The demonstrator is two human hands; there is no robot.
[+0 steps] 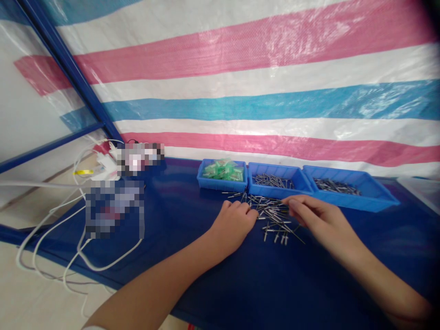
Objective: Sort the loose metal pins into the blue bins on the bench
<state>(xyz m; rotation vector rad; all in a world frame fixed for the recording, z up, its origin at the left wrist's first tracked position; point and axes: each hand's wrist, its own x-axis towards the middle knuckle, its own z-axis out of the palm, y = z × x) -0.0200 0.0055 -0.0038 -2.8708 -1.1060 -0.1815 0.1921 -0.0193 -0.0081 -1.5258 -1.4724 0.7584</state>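
A: What are the hands doing?

B: The left hand [234,225] is resting at the left edge of a pile of rivet-like metal pieces [273,211], its fingers curling downward; the right hand [319,220] is reaching in from the other side, thumb and forefinger coming together at the pile's edge; whether either is gripping a piece, I cannot tell.

A: And where is the pile lying?

B: It is spreading over the blue table [172,206], between the hands and just in front of the bins; a few pieces are lying apart on the near side.

A: What are those bins holding?

B: Three blue ones are standing in a row; the left bin [222,184] is holding green packets [223,171], while the middle bin [263,189] and the right bin [343,200] are holding more metal pieces.

A: Are you reading any label?

B: The packets are showing small markings, too tiny to read; a yellow band [83,172] is sitting among white cables [97,269] at the left; behind everything, a striped sheet [240,110] is hanging in pink, blue and white.
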